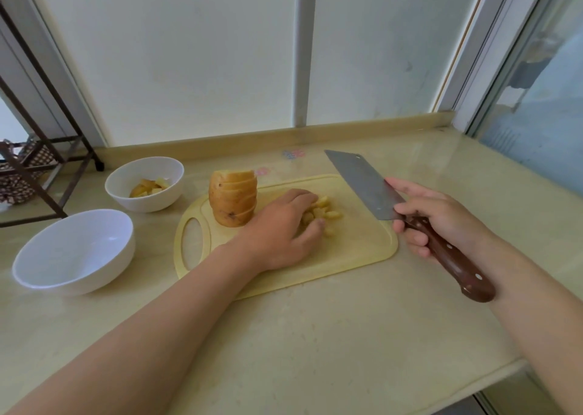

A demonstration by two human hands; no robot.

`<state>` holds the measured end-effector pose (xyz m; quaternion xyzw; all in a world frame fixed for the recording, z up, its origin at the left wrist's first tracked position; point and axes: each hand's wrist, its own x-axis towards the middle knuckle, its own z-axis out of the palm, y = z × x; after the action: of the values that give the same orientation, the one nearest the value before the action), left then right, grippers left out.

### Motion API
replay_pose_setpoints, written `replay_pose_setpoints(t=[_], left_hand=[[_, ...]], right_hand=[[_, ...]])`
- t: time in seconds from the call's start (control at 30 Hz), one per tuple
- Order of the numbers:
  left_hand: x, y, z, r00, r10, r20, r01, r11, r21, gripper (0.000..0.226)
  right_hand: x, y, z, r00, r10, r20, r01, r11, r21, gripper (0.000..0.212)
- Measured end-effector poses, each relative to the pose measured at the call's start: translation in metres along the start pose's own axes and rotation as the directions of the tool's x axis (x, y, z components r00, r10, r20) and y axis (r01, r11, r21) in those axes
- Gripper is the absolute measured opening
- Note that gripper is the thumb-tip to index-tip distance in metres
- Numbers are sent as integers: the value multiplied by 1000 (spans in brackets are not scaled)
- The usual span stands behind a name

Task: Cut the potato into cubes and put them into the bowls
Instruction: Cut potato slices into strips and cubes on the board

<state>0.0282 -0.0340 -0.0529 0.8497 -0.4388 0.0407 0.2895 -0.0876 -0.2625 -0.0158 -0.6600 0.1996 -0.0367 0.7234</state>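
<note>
Potato [232, 198] stands on end near the far left corner of the cutting board [353, 250], skin on and sliced into a fan of slabs that lean together. Toward the middle of the board lies a small heap of cubes [326, 211]. The left hand [280, 234] is cupped over them, fingers curled round the far side and thumb closing in from the near side, so it grasps the heap. The right hand [438, 219] is clenched round the brown handle of the knife [362, 184], whose broad blade is lifted off the board above its right edge and points away from the person.

Two white bowls sit on the counter [315, 335] left of the board. The far bowl [148, 201] holds a few potato pieces [150, 187], and the near bowl [94, 275] shows nothing inside.

The step in hand looks like gathering the cut cubes to carry them to a bowl. The next move calls for a firm enough scoop that none drop, a lift leftward that passes clear of the standing slabs without toppling them, and a blade kept well apart from the working fingers. After that the slabs need cutting into strips and cubes.
</note>
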Motion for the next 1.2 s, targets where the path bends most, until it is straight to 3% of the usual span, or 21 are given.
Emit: replay_pose_setpoints(t=[0.07, 0.1, 0.13, 0.17, 0.2, 0.23, 0.27, 0.4, 0.47, 0.63, 0.8, 0.9, 1.0, 1.1, 1.13, 1.2], left_hand=[[5, 12, -3, 978, -182, -101, 143, 939, -313, 48], [8, 21, -5, 941, -330, -81, 228, 790, -569, 46], [12, 30, -8, 893, -450, 19, 275, 512, -814, 44], [15, 38, -11, 855, -491, 165, 277, 163, -947, 42], [16, 43, -14, 840, -461, 285, 255, -127, -959, 41], [15, 45, -16, 841, -410, 352, 243, -296, -924, 42], [14, 44, -18, 842, -386, 377, 234, -368, -900, 43], [16, 39, -20, 725, -598, 340, 173, -319, -932, 28], [16, 39, -21, 705, -633, 320, 159, -299, -941, 26], [15, 37, -18, 741, -586, 329, 170, -310, -936, 22], [13, 36, -19, 810, -448, 378, 205, -387, -899, 11], [12, 39, -20, 832, -398, 386, 235, -378, -896, 15], [14, 37, -18, 834, -389, 391, 292, -291, -911, 28], [15, 37, -18, 840, -437, 321, 269, -179, -946, 27], [15, 36, -18, 834, -492, 251, 243, -81, -967, 25], [13, 31, -16, 813, -581, 34, 237, 277, -931, 14]], right_hand=[[0, 1, 11, 998, 0, 59, -4, 998, 66, 58], [-1, 2, 18, 997, -6, 76, 1, 997, 71, 57], [0, 4, 25, 997, -16, 79, 11, 998, 67, 57], [1, 6, 31, 997, -28, 70, 24, 998, 61, 57], [2, 8, 36, 998, -39, 53, 36, 998, 56, 57], [3, 10, 40, 998, -44, 36, 42, 998, 54, 58], [5, 11, 42, 999, -47, 21, 46, 997, 56, 59], [7, 11, 41, 997, -73, -5, 73, 993, 89, 58], [5, 8, 39, 996, -90, -4, 90, 991, 103, 56], [1, 5, 34, 998, -62, 9, 59, 980, 192, 48], [-1, 1, 29, 980, 27, 195, -116, 877, 465, 43], [-2, 1, 30, 972, 22, 235, -144, 845, 514, 50], [-1, 1, 32, 971, 13, 240, -136, 851, 507, 51], [2, -1, 28, 982, 20, 189, -103, 889, 446, 51], [3, -2, 25, 989, 13, 149, -71, 919, 389, 52], [4, -4, 18, 999, -19, 38, 12, 981, 191, 55]])
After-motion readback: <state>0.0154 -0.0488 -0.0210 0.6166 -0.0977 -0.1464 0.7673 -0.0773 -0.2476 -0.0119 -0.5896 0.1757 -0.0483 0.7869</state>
